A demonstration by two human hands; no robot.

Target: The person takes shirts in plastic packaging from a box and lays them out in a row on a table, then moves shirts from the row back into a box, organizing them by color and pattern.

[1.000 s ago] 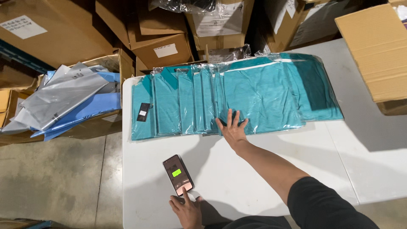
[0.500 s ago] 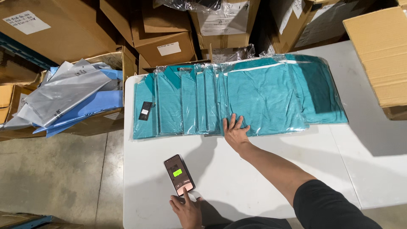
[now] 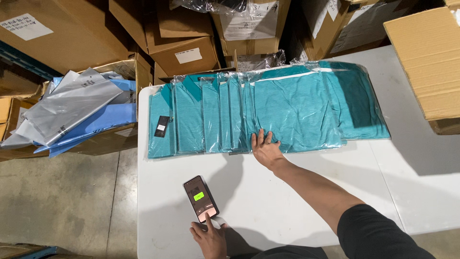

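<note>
While the right hand lies flat, fingers spread and gripping nothing, on the near edge of the shirts, the left hand holds a phone by its lower end. Bagged in clear plastic, the teal shirts overlap in a row across the white surface; the phone sits nearer the person than they do.

A white surface is filling the middle of the view, standing on a grey concrete floor. Brown cardboard boxes are crowding behind it, some carrying white labels, and another large box is sitting at its right end. Overhead light is throwing soft shadows across the surface and the floor
</note>
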